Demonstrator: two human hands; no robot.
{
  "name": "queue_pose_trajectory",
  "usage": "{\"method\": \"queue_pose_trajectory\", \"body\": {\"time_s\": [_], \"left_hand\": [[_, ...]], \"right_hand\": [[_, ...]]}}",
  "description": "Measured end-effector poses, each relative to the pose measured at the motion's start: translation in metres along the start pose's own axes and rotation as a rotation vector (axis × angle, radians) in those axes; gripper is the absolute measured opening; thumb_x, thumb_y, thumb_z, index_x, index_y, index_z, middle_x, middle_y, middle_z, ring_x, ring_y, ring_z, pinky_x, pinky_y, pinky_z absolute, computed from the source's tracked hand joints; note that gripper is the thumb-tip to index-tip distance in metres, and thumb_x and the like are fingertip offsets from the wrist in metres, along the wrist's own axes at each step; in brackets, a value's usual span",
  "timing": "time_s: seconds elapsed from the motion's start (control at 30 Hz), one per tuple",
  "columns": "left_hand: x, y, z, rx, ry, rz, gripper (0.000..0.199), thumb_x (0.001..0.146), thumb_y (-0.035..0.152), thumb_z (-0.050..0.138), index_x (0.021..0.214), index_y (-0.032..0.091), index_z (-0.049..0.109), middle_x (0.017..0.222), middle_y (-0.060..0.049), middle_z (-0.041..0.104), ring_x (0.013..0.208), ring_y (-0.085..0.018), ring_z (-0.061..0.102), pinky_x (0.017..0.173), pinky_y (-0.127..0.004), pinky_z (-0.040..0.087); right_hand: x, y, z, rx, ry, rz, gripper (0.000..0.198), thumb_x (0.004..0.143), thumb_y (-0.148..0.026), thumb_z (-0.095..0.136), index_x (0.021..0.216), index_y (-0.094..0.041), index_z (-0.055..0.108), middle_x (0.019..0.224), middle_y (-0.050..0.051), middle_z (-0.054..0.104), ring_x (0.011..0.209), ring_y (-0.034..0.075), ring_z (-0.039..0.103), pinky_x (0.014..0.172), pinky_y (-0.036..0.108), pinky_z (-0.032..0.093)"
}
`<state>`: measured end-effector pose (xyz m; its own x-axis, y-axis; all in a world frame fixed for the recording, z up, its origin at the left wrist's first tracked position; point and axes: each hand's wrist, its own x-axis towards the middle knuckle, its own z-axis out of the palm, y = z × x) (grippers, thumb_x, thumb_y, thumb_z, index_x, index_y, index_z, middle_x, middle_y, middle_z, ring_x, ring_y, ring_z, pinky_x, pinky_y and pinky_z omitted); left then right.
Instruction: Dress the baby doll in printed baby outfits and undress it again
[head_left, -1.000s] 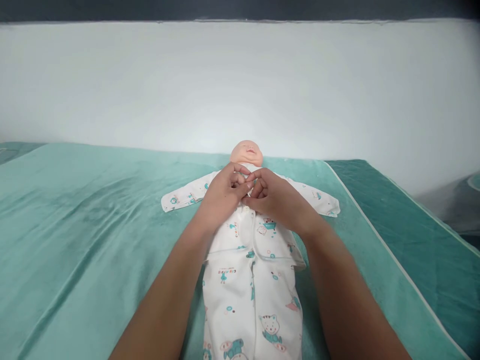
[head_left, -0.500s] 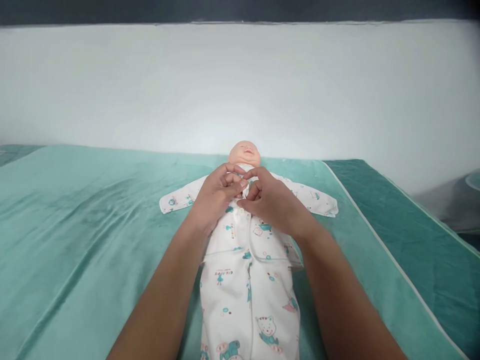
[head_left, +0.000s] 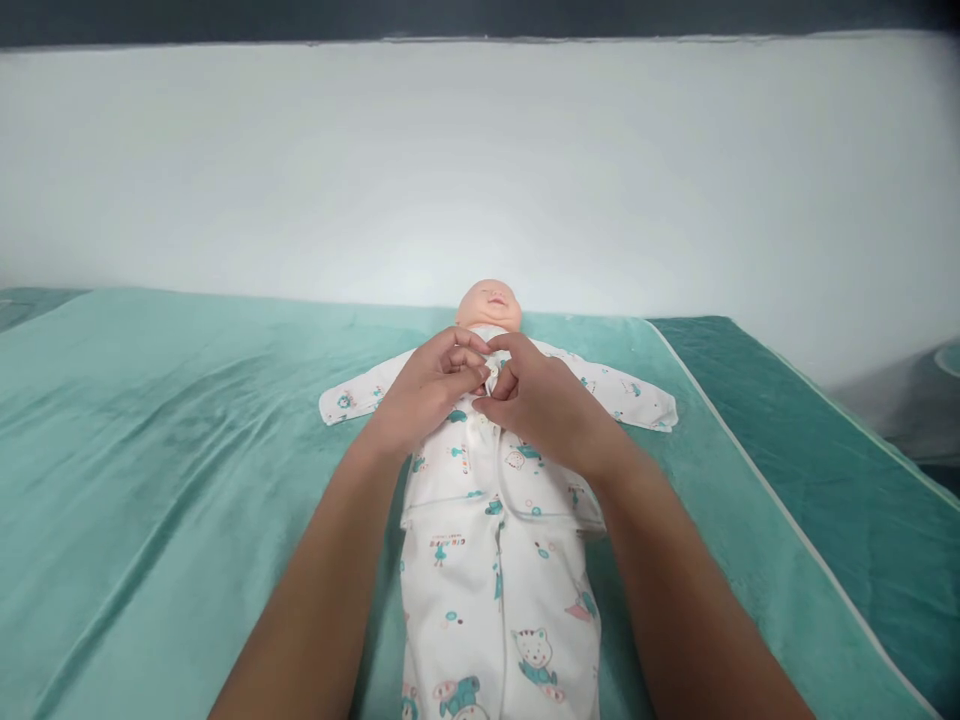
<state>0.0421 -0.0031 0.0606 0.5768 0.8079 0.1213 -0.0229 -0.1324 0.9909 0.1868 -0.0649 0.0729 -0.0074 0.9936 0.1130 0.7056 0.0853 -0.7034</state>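
Observation:
A baby doll (head_left: 490, 306) lies on its back, its head away from me. It wears a white printed baby shirt (head_left: 454, 470) with both sleeves stretched out sideways, over white printed pants (head_left: 457, 600). At the chest, my left hand (head_left: 439, 382) pinches the shirt's front edge between thumb and fingers. Close beside it, my right hand (head_left: 536, 395) has its fingers curled and closed on the other edge of the same opening. A bit of bunched white fabric shows between my fingertips. Any button or snap there is hidden by the fingers.
A light green cloth (head_left: 187, 450) with wrinkles on its left side lies under the doll. To the right is a darker green strip (head_left: 810, 450) beyond a pale seam. A white wall (head_left: 480, 170) rises right behind the doll's head.
Both hands stay at the shirt's chest opening. My left thumb and fingers have shifted very slightly, and a little more white fabric shows between the hands. The doll has not moved.

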Motion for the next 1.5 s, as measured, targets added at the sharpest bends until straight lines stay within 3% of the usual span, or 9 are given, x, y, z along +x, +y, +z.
{"method": "queue_pose_trajectory", "body": {"time_s": [0.4, 0.53, 0.73, 0.83, 0.93, 1.03, 1.2, 1.4, 1.5], "left_hand": [[0.003, -0.004, 0.005, -0.026, 0.107, -0.012, 0.018, 0.069, 0.010, 0.056, 0.082, 0.022, 0.053, 0.064, 0.005, 0.046, 0.061, -0.010, 0.048, 0.060, -0.024, 0.040], [0.001, 0.004, 0.001, 0.028, 0.103, -0.079, 0.013, 0.068, 0.014, 0.057, 0.078, 0.021, 0.054, 0.062, 0.004, 0.046, 0.056, -0.009, 0.043, 0.052, -0.023, 0.033], [-0.003, 0.013, -0.003, 0.258, 0.066, -0.190, 0.007, 0.071, 0.022, 0.062, 0.077, 0.021, 0.058, 0.063, 0.001, 0.059, 0.052, -0.010, 0.044, 0.045, -0.023, 0.028], [-0.005, 0.014, -0.006, 0.300, 0.040, -0.184, 0.009, 0.074, 0.029, 0.063, 0.077, 0.020, 0.063, 0.064, -0.002, 0.062, 0.054, -0.011, 0.049, 0.046, -0.023, 0.031], [-0.009, 0.017, -0.011, 0.346, -0.024, -0.167, 0.018, 0.078, 0.036, 0.062, 0.076, 0.019, 0.067, 0.064, -0.003, 0.062, 0.056, -0.013, 0.052, 0.046, -0.024, 0.033], [-0.013, 0.021, -0.016, 0.403, -0.099, -0.138, 0.021, 0.079, 0.039, 0.063, 0.072, 0.020, 0.069, 0.069, -0.003, 0.065, 0.060, -0.014, 0.054, 0.049, -0.025, 0.037], [-0.016, 0.025, -0.020, 0.464, -0.197, -0.121, 0.014, 0.073, 0.036, 0.068, 0.070, 0.022, 0.071, 0.068, -0.001, 0.064, 0.060, -0.013, 0.054, 0.049, -0.024, 0.037], [-0.016, 0.023, -0.017, 0.486, -0.235, -0.097, 0.013, 0.073, 0.033, 0.067, 0.068, 0.021, 0.068, 0.066, -0.001, 0.059, 0.057, -0.012, 0.049, 0.045, -0.023, 0.032], [-0.016, 0.022, -0.016, 0.471, -0.223, -0.097, 0.017, 0.074, 0.034, 0.068, 0.064, 0.020, 0.064, 0.060, 0.001, 0.053, 0.052, -0.010, 0.042, 0.043, -0.023, 0.027]], "right_hand": [[0.001, 0.002, 0.000, 0.050, 0.004, -0.009, 0.043, 0.080, -0.021, 0.060, 0.122, -0.025, 0.051, 0.073, -0.003, 0.062, 0.068, 0.015, 0.059, 0.057, 0.024, 0.037], [0.000, 0.002, 0.000, 0.046, -0.013, 0.029, 0.051, 0.079, -0.022, 0.061, 0.128, -0.025, 0.048, 0.078, -0.002, 0.065, 0.071, 0.016, 0.061, 0.058, 0.025, 0.039], [-0.007, -0.009, -0.001, -0.064, -0.037, 0.125, 0.050, 0.085, -0.027, 0.055, 0.133, -0.021, 0.043, 0.079, 0.001, 0.065, 0.068, 0.017, 0.057, 0.054, 0.027, 0.035], [-0.013, -0.014, -0.003, -0.147, -0.020, 0.173, 0.037, 0.082, -0.024, 0.055, 0.119, -0.021, 0.048, 0.074, 0.001, 0.062, 0.063, 0.017, 0.053, 0.052, 0.027, 0.031], [-0.019, -0.016, -0.007, -0.251, -0.001, 0.202, 0.007, 0.081, -0.023, 0.053, 0.087, -0.022, 0.049, 0.066, 0.000, 0.056, 0.056, 0.015, 0.044, 0.049, 0.028, 0.027], [-0.021, -0.014, -0.012, -0.308, -0.058, 0.180, 0.025, 0.083, -0.025, 0.050, 0.063, -0.021, 0.036, 0.056, -0.001, 0.046, 0.050, 0.012, 0.032, 0.047, 0.030, 0.020], [-0.020, -0.009, -0.021, -0.157, -0.196, 0.154, 0.039, 0.083, -0.031, 0.053, 0.056, -0.019, 0.028, 0.052, -0.002, 0.039, 0.046, 0.009, 0.025, 0.045, 0.030, 0.016], [-0.015, -0.002, -0.026, 0.054, -0.332, 0.120, 0.036, 0.085, -0.036, 0.052, 0.055, -0.020, 0.042, 0.054, 0.000, 0.054, 0.046, 0.010, 0.041, 0.045, 0.026, 0.029], [-0.011, 0.003, -0.025, 0.150, -0.361, 0.112, 0.037, 0.087, -0.038, 0.050, 0.056, -0.020, 0.042, 0.048, -0.002, 0.051, 0.044, 0.009, 0.043, 0.046, 0.024, 0.032]]}}
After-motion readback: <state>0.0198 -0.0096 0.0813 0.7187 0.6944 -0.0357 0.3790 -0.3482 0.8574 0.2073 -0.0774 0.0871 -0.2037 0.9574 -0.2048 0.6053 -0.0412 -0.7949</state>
